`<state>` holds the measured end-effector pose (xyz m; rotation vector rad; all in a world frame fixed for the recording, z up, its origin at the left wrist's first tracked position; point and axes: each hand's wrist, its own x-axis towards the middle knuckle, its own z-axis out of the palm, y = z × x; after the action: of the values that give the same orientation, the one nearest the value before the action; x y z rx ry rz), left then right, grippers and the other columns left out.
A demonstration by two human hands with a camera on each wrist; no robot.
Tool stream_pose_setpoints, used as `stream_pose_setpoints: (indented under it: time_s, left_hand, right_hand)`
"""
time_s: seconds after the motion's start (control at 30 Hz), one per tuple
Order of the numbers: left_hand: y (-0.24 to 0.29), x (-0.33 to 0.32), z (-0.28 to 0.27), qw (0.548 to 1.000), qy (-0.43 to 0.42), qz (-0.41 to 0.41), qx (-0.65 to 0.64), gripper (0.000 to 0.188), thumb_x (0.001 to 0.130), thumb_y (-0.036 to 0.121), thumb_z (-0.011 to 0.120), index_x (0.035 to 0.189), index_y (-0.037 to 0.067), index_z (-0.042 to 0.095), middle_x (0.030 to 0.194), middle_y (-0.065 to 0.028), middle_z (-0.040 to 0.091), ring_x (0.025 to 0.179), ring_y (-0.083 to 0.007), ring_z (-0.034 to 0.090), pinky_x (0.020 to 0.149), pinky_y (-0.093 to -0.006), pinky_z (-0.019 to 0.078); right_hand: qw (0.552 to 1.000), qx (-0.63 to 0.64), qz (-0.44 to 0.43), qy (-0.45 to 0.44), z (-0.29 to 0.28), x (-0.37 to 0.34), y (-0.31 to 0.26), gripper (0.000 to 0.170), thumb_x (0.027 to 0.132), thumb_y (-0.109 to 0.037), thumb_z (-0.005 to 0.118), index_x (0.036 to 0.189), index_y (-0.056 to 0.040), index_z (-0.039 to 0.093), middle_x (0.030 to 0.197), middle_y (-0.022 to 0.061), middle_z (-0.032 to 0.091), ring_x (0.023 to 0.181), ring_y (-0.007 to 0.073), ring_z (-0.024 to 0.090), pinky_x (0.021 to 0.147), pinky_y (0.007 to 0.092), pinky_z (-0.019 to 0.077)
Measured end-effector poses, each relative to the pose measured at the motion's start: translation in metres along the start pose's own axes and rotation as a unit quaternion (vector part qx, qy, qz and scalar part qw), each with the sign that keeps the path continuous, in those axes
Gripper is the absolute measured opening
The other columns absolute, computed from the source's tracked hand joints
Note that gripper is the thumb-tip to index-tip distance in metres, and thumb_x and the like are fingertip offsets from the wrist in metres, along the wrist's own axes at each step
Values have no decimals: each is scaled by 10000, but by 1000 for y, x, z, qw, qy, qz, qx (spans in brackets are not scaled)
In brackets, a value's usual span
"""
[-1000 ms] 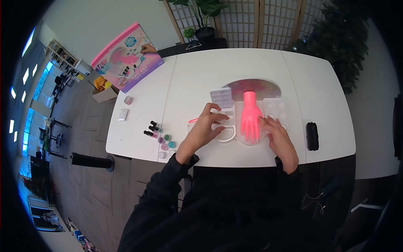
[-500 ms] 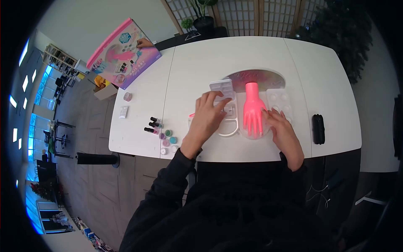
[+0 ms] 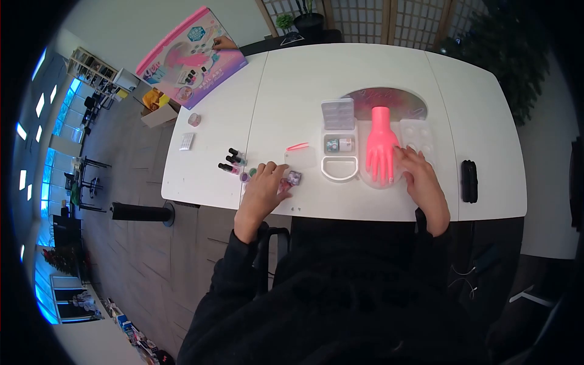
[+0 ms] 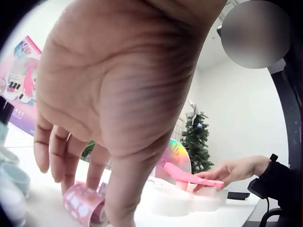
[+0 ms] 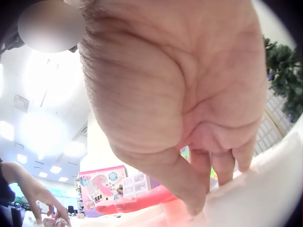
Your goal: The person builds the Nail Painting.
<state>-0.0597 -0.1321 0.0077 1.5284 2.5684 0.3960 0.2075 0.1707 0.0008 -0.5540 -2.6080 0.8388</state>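
My left hand (image 3: 261, 191) is low over the table at the left, beside the small jars. Its fingers reach down around a small pink roll with white shapes (image 4: 85, 203), which the thumb overlaps in the left wrist view. A second, purple-grey patterned roll (image 3: 294, 177) lies just right of that hand. My right hand (image 3: 421, 179) has its fingertips at the side of a pink model hand (image 3: 381, 143), fingers spread and relaxed. The model hand lies on a white base. Left of it, a compartment tray (image 3: 339, 178) holds two small rolls (image 3: 339, 145).
Nail polish bottles (image 3: 233, 160) and small jars (image 3: 244, 177) stand left of my left hand. Pink tweezers (image 3: 297, 146) lie above it. A clear divided lid (image 3: 338, 114) stands behind the tray. At the right is a black case (image 3: 469, 181); a nail art box (image 3: 193, 58) stands far left.
My left hand has moved from over the tray leftward and nearer, down to the small rolls. Two rolls now show in the tray. The right hand stays beside the model hand.
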Motion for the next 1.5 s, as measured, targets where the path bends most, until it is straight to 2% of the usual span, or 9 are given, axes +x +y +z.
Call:
stream_pose_setpoints:
  time_s: [0.03,0.33,0.77,0.97,1.03,1.17,1.23,1.4,1.5]
  left_hand:
    - [0,1,2,1000,7,-5,-7,646,814,131,889,1410,118,640,1163,-118,684,1148,-340,635,967,-456,540]
    - [-4,5,-13,992,25,-36,-119,259,944,70,772,1201,43,754,1114,-129,690,874,-299,739,777,-402,599]
    - [0,14,9,991,102,-20,-82,436,777,119,953,1133,38,715,1015,-115,587,925,-281,628,832,-394,557]
    - [-3,28,27,991,106,34,-76,398,773,129,954,1089,31,734,1009,-107,584,895,-275,613,807,-399,546]
    - [4,28,19,989,88,24,-116,380,785,118,945,1096,27,744,1013,-100,582,882,-257,623,789,-383,556]
    - [41,41,-13,973,79,66,-209,374,804,104,933,1120,29,746,1030,-94,579,888,-243,640,775,-371,562]
    - [61,50,-16,945,80,155,-276,371,818,86,924,1137,32,743,1047,-91,576,900,-240,643,785,-369,563]
    - [92,55,-3,933,23,209,-293,458,846,40,892,1263,12,703,1124,-107,536,1003,-280,614,887,-384,558]
    - [93,56,-2,922,-39,232,-308,554,886,6,840,1415,33,679,1263,-122,511,1073,-284,602,928,-404,547]
  right_hand:
    - [1000,3,6,-1,0,0,-2,548,852,218,593,1347,-3,672,1471,212,626,1457,466,509,1296,507,349]
    - [1000,2,0,1,2,-2,5,524,861,194,608,1341,-7,672,1502,205,612,1452,468,512,1289,516,361]
    - [1000,21,9,-5,-12,1,-15,561,872,143,647,1400,-43,681,1495,220,611,1364,459,581,1268,500,409]
    - [990,-90,-44,96,-10,2,-27,503,881,125,664,1355,-37,707,1470,214,625,1319,431,621,1279,476,415]
    - [982,-73,-131,112,-8,5,-35,463,888,118,670,1328,-20,711,1429,196,651,1289,419,640,1207,463,486]
    - [990,55,-128,27,11,8,-67,424,921,65,712,1340,3,693,1386,176,673,1242,400,668,1095,453,550]
    - [979,120,-154,63,26,13,-90,462,937,-11,767,1385,20,664,1358,175,683,1185,384,699,982,437,586]
    - [977,198,-80,18,46,15,-87,547,929,-52,824,1439,33,644,1298,186,714,1143,327,731,995,394,591]
    - [975,214,-48,24,41,14,-74,422,890,-30,850,1290,44,738,1174,166,744,1023,308,749,892,394,605]
